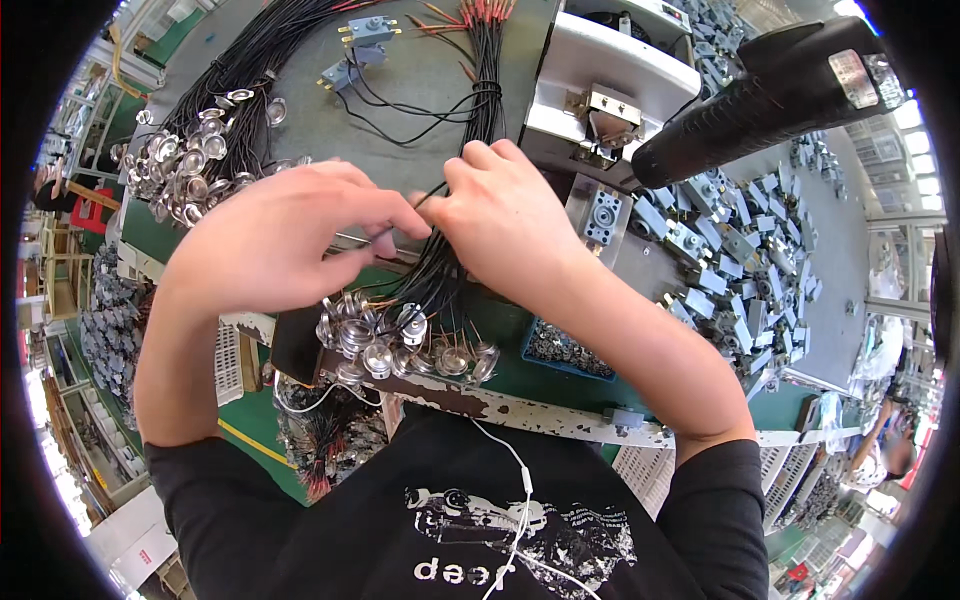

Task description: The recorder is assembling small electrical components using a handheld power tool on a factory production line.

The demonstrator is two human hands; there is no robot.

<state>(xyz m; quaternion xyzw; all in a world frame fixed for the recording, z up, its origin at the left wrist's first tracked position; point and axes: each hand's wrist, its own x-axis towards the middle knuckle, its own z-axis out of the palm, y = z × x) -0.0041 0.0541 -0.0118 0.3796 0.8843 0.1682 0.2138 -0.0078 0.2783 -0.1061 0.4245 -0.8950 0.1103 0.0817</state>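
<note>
My left hand (265, 238) is closed in a pinch, with a thin dark wire showing at its thumb and forefinger. My right hand (508, 208) is curled beside it, its thumb and forefinger closed at a black wire; those fingertips are partly blurred. Both hands are over a bundle of black wires (486, 100) running from red-tipped ends at the far side toward me. At the near ends of these wires hang several round silver metal caps (378, 358), by the table's front edge. Beyond the hands lie grey switch-like blocks (368, 32) with brass terminals, black leads trailing from them.
Another wire bundle with silver caps (195, 150) lies at the left. Right of my hands stand a white machine (625, 50), a block in a metal fixture (603, 215) and a thick black cylindrical tool (745, 110). Grey blocks (745, 255) are heaped farther right; a blue tray (565, 350) holds small parts.
</note>
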